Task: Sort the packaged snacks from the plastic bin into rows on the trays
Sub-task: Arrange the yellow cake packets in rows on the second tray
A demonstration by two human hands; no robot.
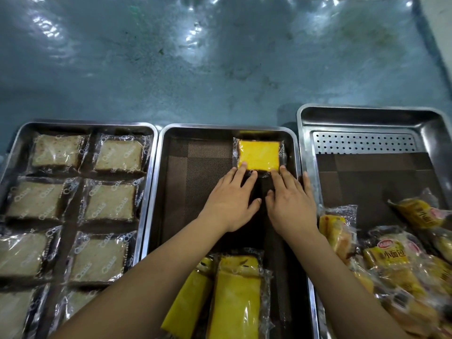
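Observation:
A yellow cake slice in clear wrap (259,155) lies flat at the far right corner of the middle metal tray (168,167). My left hand (232,201) and my right hand (291,201) lie flat with straight fingers, fingertips touching the packet's near edge. Two more wrapped yellow cake packets (237,297) lie at the near end of the same tray. The left tray (149,172) holds several wrapped pale bread slices (110,201) set in two columns. The right tray (305,152) holds a loose pile of yellow-printed bread packets (389,258) at its near end.
Brown woven mats line the trays. The right tray has a perforated metal insert (362,143) at its far end. Beyond the trays stretches a shiny blue-green floor (195,69). The three trays sit edge to edge.

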